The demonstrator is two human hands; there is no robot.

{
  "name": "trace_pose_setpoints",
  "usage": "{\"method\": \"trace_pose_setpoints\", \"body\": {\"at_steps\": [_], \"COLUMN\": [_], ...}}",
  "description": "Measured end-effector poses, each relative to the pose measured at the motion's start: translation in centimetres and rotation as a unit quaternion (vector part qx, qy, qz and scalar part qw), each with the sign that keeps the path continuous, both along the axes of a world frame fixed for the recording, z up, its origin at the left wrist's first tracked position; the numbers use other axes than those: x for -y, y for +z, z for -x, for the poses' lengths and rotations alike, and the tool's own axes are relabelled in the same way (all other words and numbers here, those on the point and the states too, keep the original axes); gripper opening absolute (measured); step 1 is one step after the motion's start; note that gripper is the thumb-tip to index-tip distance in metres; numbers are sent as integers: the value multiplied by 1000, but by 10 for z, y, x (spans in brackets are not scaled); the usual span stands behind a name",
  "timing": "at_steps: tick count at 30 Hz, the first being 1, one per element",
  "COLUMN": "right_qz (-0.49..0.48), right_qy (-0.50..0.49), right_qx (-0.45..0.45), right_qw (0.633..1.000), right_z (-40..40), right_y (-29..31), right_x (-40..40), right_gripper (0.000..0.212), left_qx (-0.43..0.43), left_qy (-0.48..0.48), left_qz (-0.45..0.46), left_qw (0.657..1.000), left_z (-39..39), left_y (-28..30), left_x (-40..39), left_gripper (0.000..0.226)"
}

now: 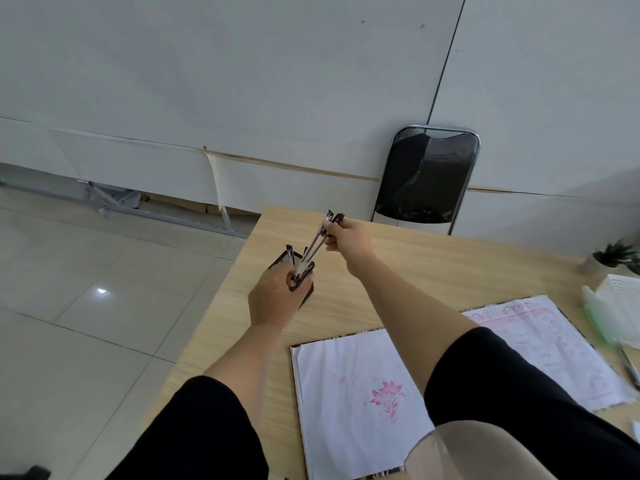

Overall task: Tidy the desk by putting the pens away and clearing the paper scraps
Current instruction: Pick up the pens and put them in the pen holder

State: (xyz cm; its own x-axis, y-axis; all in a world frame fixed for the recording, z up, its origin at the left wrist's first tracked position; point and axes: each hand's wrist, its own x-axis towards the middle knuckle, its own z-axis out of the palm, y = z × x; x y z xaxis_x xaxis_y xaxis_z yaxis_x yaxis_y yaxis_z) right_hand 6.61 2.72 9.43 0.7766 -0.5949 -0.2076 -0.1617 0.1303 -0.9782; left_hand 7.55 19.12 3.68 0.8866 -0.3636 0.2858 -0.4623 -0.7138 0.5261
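Observation:
A black mesh pen holder [281, 262] stands near the left edge of the wooden desk [433, 271]. My left hand [275, 299] grips it from the near side. My right hand [348, 242] pinches the top ends of a few pens [317, 242], which slant down with their lower ends inside the holder. Another pen [290, 255] stands upright in the holder. One more pen [632, 370] lies at the desk's right edge.
An open book [363, 393] with a pink flower drawing lies in front of me. A stack of papers [623, 306], a green bottle [597, 318] and a small potted plant [614, 254] sit at the right. A black folding chair [427, 178] stands behind the desk.

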Motion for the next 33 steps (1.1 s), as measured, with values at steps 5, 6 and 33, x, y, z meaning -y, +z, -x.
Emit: {"method": "trace_pose_setpoints", "body": {"at_steps": [5,6,33], "right_qz": [-5,0,229], "right_qy": [-14,-17,42], "right_qx": [5,4,-117], "right_qw": [1000,1000,965], "right_z": [-4,-3,7], "right_y": [-12,-15,-24], "right_x": [-14,-17,-51], "right_gripper": [12,12,17], "left_qx": [-19,-60,-126], "left_qy": [25,32,109], "left_qz": [-69,-84,-59], "left_qw": [997,994,984], "left_z": [-9,-11,-5], "left_y": [-13,-16,4], "left_x": [-2,-1,5], "left_gripper": [78,88,94]}}
